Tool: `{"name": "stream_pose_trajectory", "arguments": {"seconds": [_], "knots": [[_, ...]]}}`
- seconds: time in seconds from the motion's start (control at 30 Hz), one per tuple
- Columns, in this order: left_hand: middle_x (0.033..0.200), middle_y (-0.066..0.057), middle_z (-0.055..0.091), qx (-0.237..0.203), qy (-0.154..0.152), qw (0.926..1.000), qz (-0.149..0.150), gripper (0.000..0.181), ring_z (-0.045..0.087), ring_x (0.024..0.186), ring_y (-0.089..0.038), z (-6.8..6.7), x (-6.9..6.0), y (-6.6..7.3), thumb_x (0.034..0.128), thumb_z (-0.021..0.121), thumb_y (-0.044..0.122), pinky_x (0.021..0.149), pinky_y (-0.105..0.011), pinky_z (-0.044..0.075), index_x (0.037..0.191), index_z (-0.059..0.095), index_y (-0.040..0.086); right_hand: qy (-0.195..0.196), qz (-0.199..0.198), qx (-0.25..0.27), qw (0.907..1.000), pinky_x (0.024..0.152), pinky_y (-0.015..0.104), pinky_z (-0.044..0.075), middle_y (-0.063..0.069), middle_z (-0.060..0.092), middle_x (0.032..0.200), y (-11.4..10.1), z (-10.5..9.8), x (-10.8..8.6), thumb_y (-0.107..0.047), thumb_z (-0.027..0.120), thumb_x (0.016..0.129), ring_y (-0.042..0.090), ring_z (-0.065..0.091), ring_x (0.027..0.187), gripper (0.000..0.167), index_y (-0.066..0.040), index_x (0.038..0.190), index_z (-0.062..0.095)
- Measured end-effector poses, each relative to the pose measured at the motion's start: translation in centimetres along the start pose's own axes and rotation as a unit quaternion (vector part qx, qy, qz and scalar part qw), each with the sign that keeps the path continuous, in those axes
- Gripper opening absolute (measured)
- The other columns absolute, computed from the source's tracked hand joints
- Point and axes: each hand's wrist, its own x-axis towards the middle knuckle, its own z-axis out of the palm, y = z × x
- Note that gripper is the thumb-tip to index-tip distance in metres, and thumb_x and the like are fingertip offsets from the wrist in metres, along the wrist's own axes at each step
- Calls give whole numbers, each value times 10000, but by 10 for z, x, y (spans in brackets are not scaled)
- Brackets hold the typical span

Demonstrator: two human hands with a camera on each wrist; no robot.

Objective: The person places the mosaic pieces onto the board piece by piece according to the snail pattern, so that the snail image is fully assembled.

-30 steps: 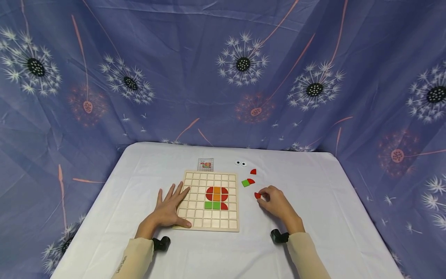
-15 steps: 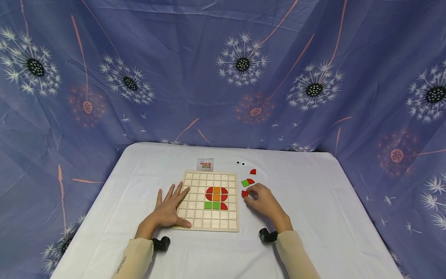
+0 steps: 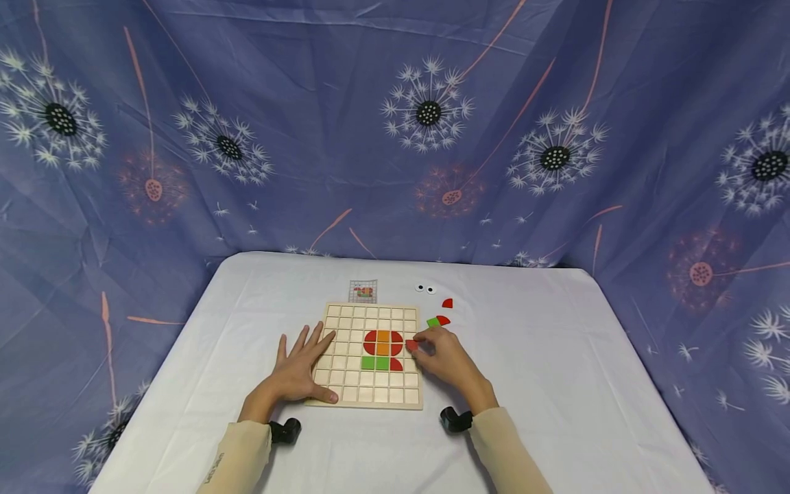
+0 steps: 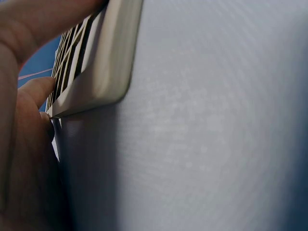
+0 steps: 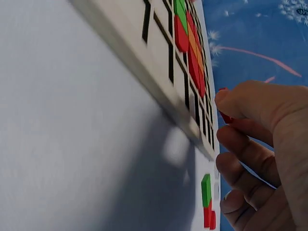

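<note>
A light wooden grid board (image 3: 352,396) lies on the table, with red, orange and green tiles set in its cells right of the middle. My left hand (image 3: 297,370) rests on the board's left edge, its fingers spread and straight. Between thumb and index finger my right hand (image 3: 453,360) pinches a red quarter-circle tile (image 3: 411,345), held over the board's right side beside the set tiles. The right wrist view shows this tile only partly, behind the thumb. Two green tiles (image 3: 376,363) sit in the row under the orange tiles (image 3: 382,343).
Right of the board lie a green tile (image 3: 433,322) touching a red quarter-circle, another red quarter-circle tile (image 3: 447,303) and two eye pieces (image 3: 425,288). Behind the board is a small pattern card (image 3: 363,291). A white cloth (image 3: 555,384) covers the table.
My right hand has carried the red quarter-circle tile leftward from the cloth to over the board's right side. My left hand has stayed in place.
</note>
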Motion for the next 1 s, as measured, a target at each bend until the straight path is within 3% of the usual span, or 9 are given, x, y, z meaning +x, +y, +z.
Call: {"name": "stream_pose_trajectory", "arguments": {"seconds": [0.43,0.63,0.8,1.0], "knots": [[1732,-178,79,-14,17,10000,-2,1377,29,1579,-488,-1,-1,-1,545,905,682,1173,-752,-134,1640,274,136,-66,-575,-250,9980,1019,402,515,-43,685,1096,-20,23,7,-270,769,914,159,572,1090,215,-134,1081,774],[1733,-173,74,-18,27,10000,15,1373,25,1580,-484,0,-2,-3,550,898,691,1173,-750,-138,1642,270,144,-24,-921,-551,9942,963,369,522,-25,683,1075,-33,36,7,-285,771,917,166,559,1061,222,-133,1080,772],[1733,-175,76,14,29,10000,16,1368,30,1580,-486,1,-2,-3,555,895,694,1173,-753,-131,1643,271,146,-66,-1002,-751,9921,1007,388,496,-19,687,1101,-42,45,6,-311,771,916,178,567,1109,237,-150,1089,771],[1731,-181,79,-12,15,10000,52,1369,30,1579,-487,0,-1,-2,556,895,697,1175,-750,-132,1641,273,141,-41,-973,-961,9906,970,417,477,-19,696,1124,-51,55,6,-329,774,905,200,570,1161,244,-171,1090,786]]}}
